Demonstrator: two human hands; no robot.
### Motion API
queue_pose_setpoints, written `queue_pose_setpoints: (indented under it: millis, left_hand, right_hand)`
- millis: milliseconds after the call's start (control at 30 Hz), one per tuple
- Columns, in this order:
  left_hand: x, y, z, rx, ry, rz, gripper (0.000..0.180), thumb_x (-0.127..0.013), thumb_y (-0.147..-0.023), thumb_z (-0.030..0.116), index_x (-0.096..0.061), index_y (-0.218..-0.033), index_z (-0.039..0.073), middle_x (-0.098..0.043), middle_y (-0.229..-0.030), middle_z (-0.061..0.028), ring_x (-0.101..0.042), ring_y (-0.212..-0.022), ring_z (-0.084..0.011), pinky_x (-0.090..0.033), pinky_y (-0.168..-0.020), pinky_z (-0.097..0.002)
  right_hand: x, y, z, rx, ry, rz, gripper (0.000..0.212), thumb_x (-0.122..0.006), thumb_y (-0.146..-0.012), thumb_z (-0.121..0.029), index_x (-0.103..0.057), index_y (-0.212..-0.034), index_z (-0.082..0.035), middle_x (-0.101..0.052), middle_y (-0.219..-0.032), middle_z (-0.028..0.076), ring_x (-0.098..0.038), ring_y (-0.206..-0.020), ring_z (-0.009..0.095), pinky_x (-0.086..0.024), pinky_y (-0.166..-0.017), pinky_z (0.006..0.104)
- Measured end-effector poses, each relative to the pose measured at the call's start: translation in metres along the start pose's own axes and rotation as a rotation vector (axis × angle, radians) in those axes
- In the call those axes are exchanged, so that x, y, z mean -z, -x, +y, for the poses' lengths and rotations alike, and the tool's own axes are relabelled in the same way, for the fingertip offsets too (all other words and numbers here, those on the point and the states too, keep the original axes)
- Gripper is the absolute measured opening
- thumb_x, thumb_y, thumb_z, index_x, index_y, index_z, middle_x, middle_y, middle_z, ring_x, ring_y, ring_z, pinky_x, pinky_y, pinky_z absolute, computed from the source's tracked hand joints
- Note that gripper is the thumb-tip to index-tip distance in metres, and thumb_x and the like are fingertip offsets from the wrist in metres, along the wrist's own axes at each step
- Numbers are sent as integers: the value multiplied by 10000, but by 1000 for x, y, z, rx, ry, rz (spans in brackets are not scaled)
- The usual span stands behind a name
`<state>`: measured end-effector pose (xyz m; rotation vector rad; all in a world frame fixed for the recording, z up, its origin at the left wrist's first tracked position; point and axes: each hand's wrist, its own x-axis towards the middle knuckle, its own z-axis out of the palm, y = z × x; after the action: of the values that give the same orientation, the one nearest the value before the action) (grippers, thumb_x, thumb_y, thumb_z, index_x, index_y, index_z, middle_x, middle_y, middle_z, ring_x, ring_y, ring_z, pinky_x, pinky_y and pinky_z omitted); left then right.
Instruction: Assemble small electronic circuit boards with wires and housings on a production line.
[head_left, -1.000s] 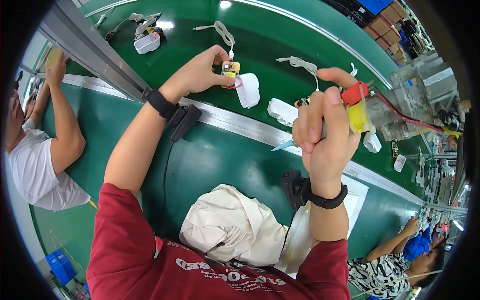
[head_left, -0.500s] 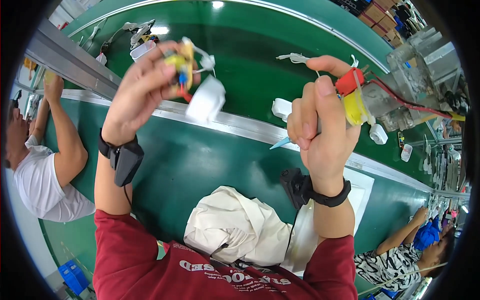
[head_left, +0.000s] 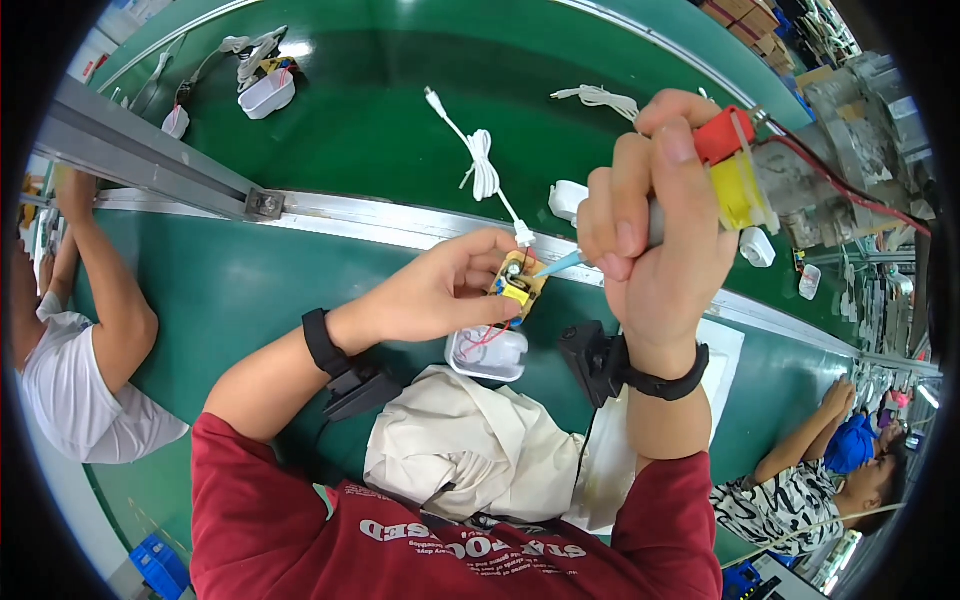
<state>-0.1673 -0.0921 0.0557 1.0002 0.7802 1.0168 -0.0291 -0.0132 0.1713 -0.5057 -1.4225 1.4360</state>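
My left hand (head_left: pixel 455 287) grips a small circuit board (head_left: pixel 521 285) with yellow and blue parts, over the green bench. Red wires run from the board to a white plastic housing (head_left: pixel 487 354) just below it. From the board's far edge a bundled white cable (head_left: pixel 484 180) stretches across the metal rail. My right hand (head_left: pixel 655 195) is wrapped round a dispenser-like tool with a red part (head_left: pixel 722 135), a yellow band and trailing wires. Its tapered blue nozzle (head_left: pixel 558 265) points at the board, with the tip at or very near the parts; contact I cannot tell.
Beyond the metal rail (head_left: pixel 370 223), a green belt carries more white housings (head_left: pixel 267 94) and cables. A metal post (head_left: pixel 150 140) rises at left. A bundled off-white cloth (head_left: pixel 470 440) lies near me, beside a white tray (head_left: pixel 722 372). Other people work at both sides.
My left hand has brought the circuit board from over the belt down and right to the bench, under the nozzle. The housing now hangs or rests below it. My right hand has shifted slightly.
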Motion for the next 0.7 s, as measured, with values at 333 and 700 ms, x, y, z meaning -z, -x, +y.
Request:
queue_pose_setpoints:
  millis: [333, 700]
  left_hand:
    - [1, -2, -8, -25, 21, -49, 449, -634, -858, -22, -456, -1267, 35, -607, -1125, -62, -599, -987, -88, -489, -809, -229]
    - [3, -3, -7, -37, 95, -65, 471, -648, -850, -19, -459, -1279, 17, -608, -1142, -80, -602, -1003, -104, -494, -832, -242]
  right_hand:
    - [2, -3, 7, -43, -60, -51, 161, -439, -989, -234, -414, -940, -82, -342, -485, -3, -275, -344, 78, -220, -336, 238]
    - [-2, 1, 16, -60, -73, -86, 132, -435, -969, -195, -378, -896, -101, -337, -477, -2, -264, -341, 79, -213, -332, 239]
